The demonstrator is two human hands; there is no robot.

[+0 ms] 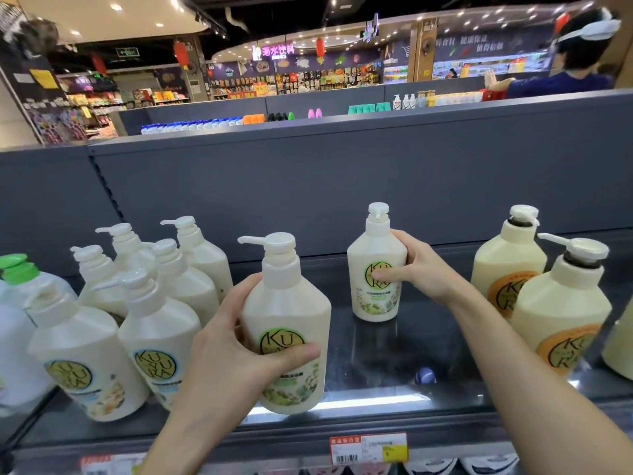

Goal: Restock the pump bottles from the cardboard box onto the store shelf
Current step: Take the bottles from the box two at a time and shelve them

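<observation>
Head | green-label bottles (286,323): 2, one per hand; orange-label bottles (561,310): 2

Left hand (236,341), right hand (423,269) bare; forearms uncovered, no sleeves visible.

This was a supermarket. A dark store shelf (394,341) carried rows of cream pump bottles (161,323), with a price tag (369,449) on its front edge at 6 o'clock. Stocked aisles (274,84) and neon signs (277,51) filled 12 o'clock.
</observation>
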